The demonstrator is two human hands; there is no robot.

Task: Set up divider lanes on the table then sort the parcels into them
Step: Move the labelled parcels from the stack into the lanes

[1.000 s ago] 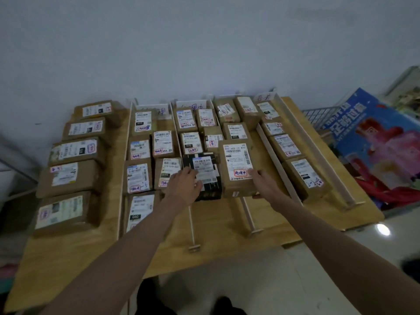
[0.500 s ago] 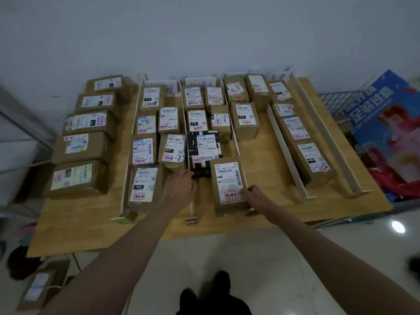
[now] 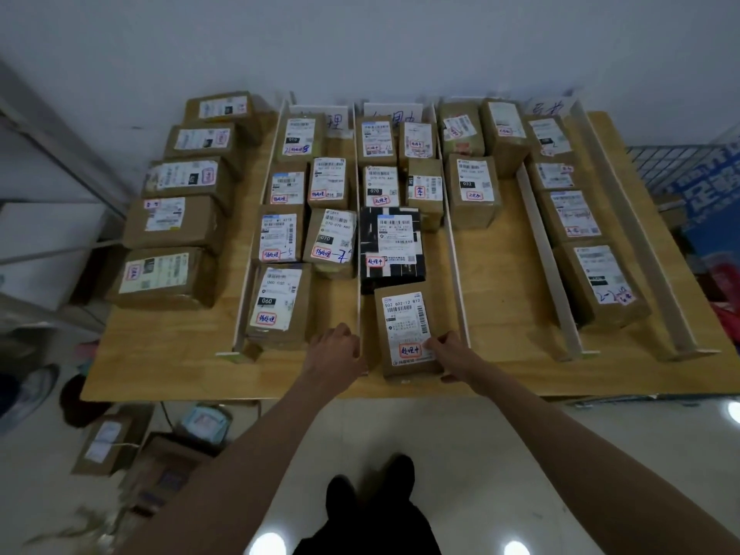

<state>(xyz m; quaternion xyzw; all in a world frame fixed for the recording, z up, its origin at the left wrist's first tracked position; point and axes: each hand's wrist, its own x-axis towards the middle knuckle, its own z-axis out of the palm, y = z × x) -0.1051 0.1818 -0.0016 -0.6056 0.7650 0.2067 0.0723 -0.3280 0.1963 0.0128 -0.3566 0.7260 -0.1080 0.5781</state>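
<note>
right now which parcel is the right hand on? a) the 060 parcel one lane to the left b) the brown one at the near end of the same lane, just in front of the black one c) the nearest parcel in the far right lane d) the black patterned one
b: the right hand grips the near right corner of the brown parcel, which lies just in front of the black patterned parcel in that lane.

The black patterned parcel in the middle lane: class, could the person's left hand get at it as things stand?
Probably yes. The left hand rests at the near end of a white divider, holding nothing. The black patterned parcel lies just across that low divider, its top uncovered; only the brown parcel under the right hand crowds its near edge.
</note>
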